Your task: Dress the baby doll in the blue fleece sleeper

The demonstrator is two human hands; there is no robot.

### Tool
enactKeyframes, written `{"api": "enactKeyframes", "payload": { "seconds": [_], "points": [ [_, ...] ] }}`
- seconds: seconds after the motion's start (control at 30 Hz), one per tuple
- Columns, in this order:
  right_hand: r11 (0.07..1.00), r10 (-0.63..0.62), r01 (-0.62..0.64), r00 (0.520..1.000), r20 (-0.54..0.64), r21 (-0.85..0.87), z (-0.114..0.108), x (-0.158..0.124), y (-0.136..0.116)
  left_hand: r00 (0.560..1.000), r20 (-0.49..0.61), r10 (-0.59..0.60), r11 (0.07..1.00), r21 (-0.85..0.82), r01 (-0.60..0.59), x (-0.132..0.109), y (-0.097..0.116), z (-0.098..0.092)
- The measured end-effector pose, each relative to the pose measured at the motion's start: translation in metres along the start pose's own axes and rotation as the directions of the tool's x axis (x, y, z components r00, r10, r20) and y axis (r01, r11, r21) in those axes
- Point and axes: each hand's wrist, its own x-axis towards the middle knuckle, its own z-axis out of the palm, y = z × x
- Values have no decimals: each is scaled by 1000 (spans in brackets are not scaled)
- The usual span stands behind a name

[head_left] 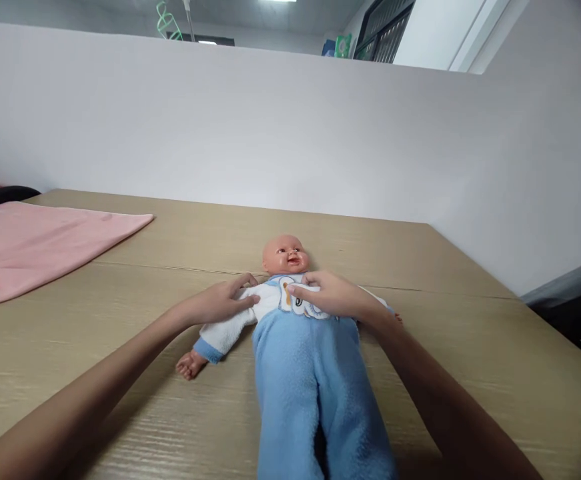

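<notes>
A baby doll lies face up on the wooden table, its bald head toward the far wall. It wears a fleece romper, blue below and white on top, with an appliqué on the chest. My left hand is closed over the white sleeve at the shoulder on the left, thumb on the chest side. Across the other shoulder and chest rests my right hand, its thumb on the appliqué and its fingers curled at the collar. The doll's arms are spread out; the right-side one is mostly hidden behind my wrist.
On the table a pink cloth lies flat at the left. Behind it is a black and red object, partly cut off. A white partition wall borders the far edge. A dark object stands beyond the right edge.
</notes>
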Motion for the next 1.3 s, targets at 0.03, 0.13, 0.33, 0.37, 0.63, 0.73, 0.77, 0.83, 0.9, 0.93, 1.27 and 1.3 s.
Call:
{"api": "enactKeyframes", "payload": {
  "seconds": [0.03, 0.13, 0.33, 0.37, 0.63, 0.73, 0.77, 0.83, 0.9, 0.93, 1.27, 1.3],
  "points": [
    [996, -37, 34, 999, 32, 78, -4, -6, 10, 1000, 5, 7, 1000, -14, -7, 1, -2, 1],
    [979, -102, 102, 995, -5, 177, -10, -32, 45, 1000, -3, -29, 1000, 8, 29, 1, -7, 2],
    [982, -52, 101, 955, -291, 158, 9, -90, 112, 950, -210, 231, 901, 414, -128, -8, 26, 12],
    [985, -78, 127, 934, -350, 120, 13, -95, 119, 930, -206, 303, 868, 463, -181, -8, 39, 17],
    [951, -288, 204, 853, -434, -231, 3, -110, 161, 855, 140, 500, 717, 488, -499, 55, 114, 87],
    [983, -178, 150, 924, -340, -107, -9, -119, 176, 862, 236, 449, 701, 506, -503, 80, 109, 108],
    [990, -138, 126, 934, -329, -57, -12, -122, 179, 858, 244, 451, 707, 490, -511, 85, 106, 112],
    [992, -83, 111, 925, -370, 54, -15, -125, 182, 846, 228, 482, 730, 430, -532, 87, 103, 115],
    [972, -47, 148, 883, -468, 182, -15, -122, 179, 824, 198, 531, 750, 344, -566, 83, 103, 113],
    [954, -24, 174, 855, -518, 244, -14, -119, 174, 809, 179, 560, 752, 300, -587, 81, 103, 111],
    [852, -94, 383, 783, -615, 356, 23, -74, 94, 587, 119, 801, 577, 105, -810, 66, 110, 102],
    [856, -116, 387, 790, -602, 343, 26, -75, 92, 619, 85, 781, 621, 7, -784, 66, 111, 102]
  ]
}}
